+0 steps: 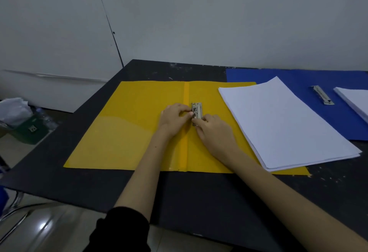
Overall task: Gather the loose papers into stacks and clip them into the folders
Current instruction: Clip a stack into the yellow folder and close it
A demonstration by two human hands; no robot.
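Working small metal clip [196, 112] on open yellow plastic folder [139, 132]: left hand [175, 117] and right hand [214, 132] both pinch it. White paper stack [282, 124] lies right, nearer right hand, long axis slanting away.

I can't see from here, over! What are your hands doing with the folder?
Left hand and right hand both pinching metal clip on open yellow folder. Paper stack overlaps folder's right side, unclipped.

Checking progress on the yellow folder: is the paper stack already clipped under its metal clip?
No: the paper stack lies off to the right of the metal clip, which both hands are working on with nothing under it.
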